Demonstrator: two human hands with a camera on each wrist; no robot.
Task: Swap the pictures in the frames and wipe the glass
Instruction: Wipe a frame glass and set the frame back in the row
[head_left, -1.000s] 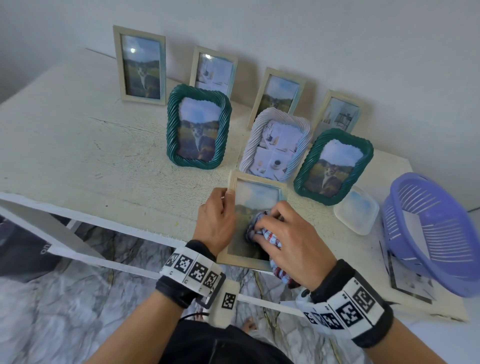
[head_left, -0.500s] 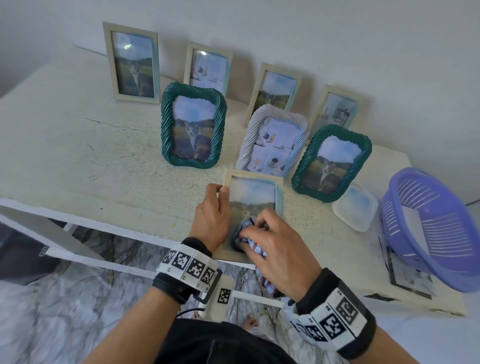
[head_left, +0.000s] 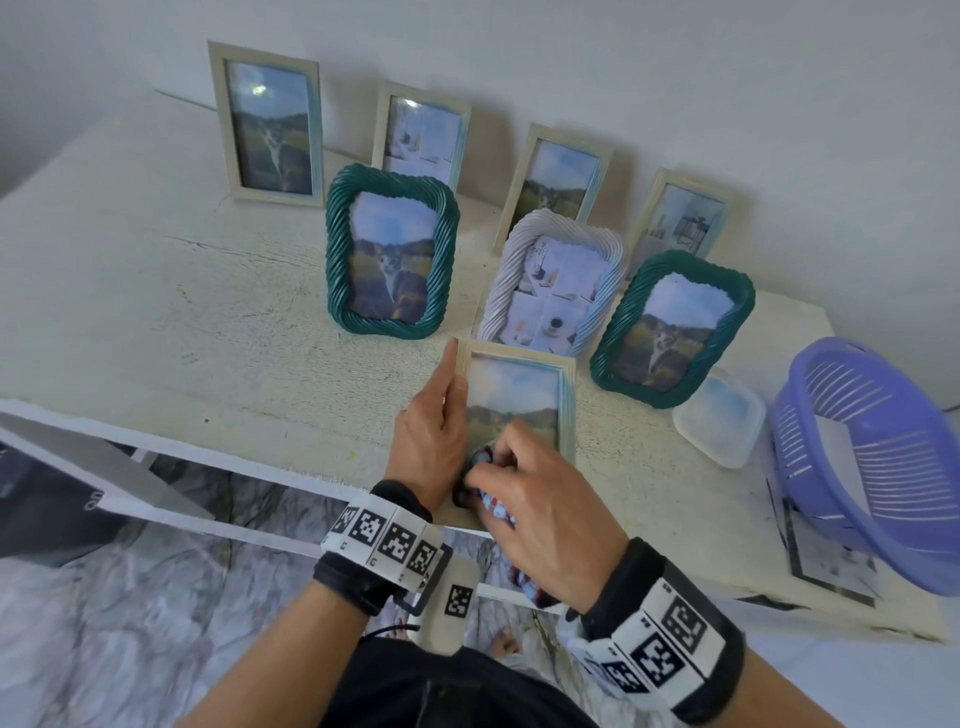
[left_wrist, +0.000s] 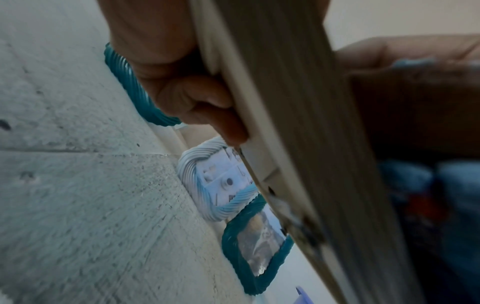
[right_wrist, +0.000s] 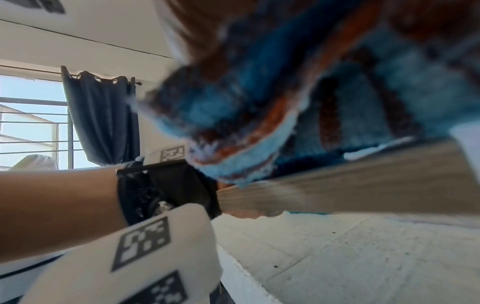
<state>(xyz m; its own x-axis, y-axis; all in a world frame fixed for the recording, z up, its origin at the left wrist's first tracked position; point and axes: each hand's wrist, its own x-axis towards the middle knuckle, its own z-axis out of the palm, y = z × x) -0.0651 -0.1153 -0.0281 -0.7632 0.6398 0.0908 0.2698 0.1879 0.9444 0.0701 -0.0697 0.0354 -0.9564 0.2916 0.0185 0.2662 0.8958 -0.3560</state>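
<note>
A cream wooden picture frame (head_left: 567, 384) is held tilted over the table's front edge, its glass facing me with a landscape picture inside. My left hand (head_left: 434, 441) grips its left side, thumb on the front rim; the left wrist view shows the fingers curled round the frame (left_wrist: 285, 123) from behind. My right hand (head_left: 535, 499) clutches a blue, white and red cloth (head_left: 496, 506) and presses it on the lower part of the glass. In the right wrist view the bunched cloth (right_wrist: 272, 107) lies against the frame (right_wrist: 350, 185).
Several other frames stand along the wall: two green twisted ones (head_left: 392, 252) (head_left: 675, 330), a white twisted one (head_left: 553, 283) and cream ones (head_left: 267, 122). A clear plastic lid (head_left: 719, 415) and a purple basket (head_left: 878, 457) sit at the right, over a loose photo (head_left: 831, 566).
My right hand has slid the cloth down the glass towards the frame's lower edge. The left hand keeps its hold on the frame's left side.
</note>
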